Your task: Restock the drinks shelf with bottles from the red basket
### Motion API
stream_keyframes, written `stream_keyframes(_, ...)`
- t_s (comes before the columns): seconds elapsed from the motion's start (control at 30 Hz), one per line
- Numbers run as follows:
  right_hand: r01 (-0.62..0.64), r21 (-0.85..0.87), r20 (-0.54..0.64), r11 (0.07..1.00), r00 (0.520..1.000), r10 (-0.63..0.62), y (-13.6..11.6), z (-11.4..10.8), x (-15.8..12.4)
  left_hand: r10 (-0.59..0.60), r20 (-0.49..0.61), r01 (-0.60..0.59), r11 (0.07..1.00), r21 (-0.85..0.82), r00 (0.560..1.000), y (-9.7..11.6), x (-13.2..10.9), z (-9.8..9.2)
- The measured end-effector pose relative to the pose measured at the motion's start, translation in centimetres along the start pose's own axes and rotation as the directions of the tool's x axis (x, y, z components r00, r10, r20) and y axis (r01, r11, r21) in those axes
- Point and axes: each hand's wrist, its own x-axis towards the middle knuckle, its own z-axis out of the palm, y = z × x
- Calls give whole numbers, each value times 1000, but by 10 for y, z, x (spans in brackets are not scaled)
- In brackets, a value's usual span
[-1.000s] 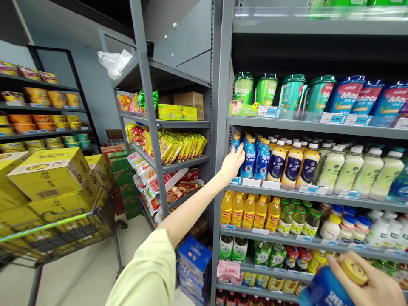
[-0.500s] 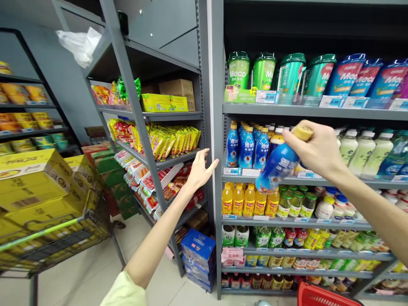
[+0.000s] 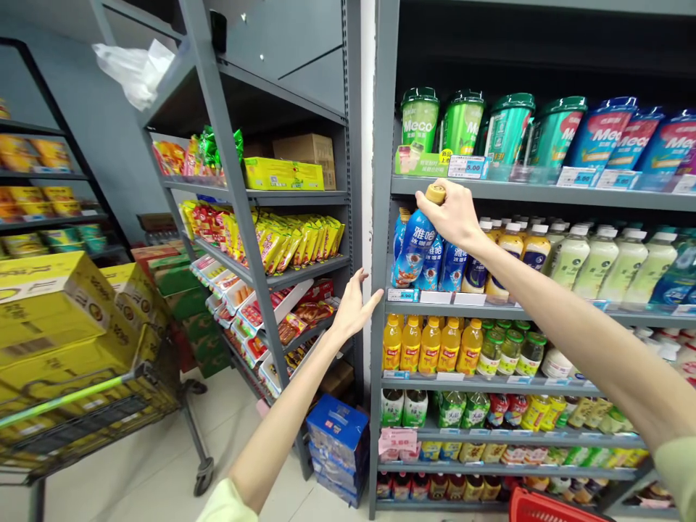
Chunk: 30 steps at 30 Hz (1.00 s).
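Note:
My right hand (image 3: 450, 214) grips a blue drink bottle (image 3: 414, 250) by its gold cap. The bottle leans a little, its base close to the front edge of the second shelf (image 3: 522, 310), in front of a row of matching blue bottles (image 3: 452, 267). Whether its base touches the shelf I cannot tell. My left hand (image 3: 356, 308) is held out with fingers apart and nothing in it, near the grey upright (image 3: 381, 348) between the two shelf units.
Green and blue lidded cups (image 3: 511, 134) line the shelf above. Orange drink bottles (image 3: 429, 344) stand below. Left are snack packets (image 3: 304, 246), a cart (image 3: 109, 413) loaded with yellow cartons (image 3: 48, 312), and a blue box (image 3: 337, 442) on the floor. A red basket (image 3: 549, 507) shows at bottom.
My right hand has carried the blue bottle leftward to the shelf's left end, and the bottle is now more upright. My left hand stays open, shifted slightly right and down in view.

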Motion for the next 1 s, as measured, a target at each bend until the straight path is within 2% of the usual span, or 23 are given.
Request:
stream_keyframes(0.17,1,9,69,1000,998,-1,19,34,5,-50,-22,48,994,-101,998,7,15,8)
stream_keyframes(0.27,7,-57,162,998,987,2,27,51,7,-127,-56,115,976,-186,990,12,31,15)
stream_keyframes(0.4,4,-170,339,985,939,54,34,64,8,-189,-74,167,957,-236,979,14,52,26)
stream_keyframes(0.57,20,-337,459,941,876,145,35,67,11,-210,-38,189,934,-302,977,16,61,35)
stream_keyframes(0.67,48,-398,473,916,866,161,33,71,13,-231,-35,213,939,-270,972,17,59,36)
stream_keyframes(0.77,34,-418,432,908,887,166,36,78,14,-224,-18,212,943,-257,974,16,59,36)
stream_keyframes(1.0,57,-365,402,929,910,102,52,90,16,-177,-10,169,952,-256,984,13,59,34)
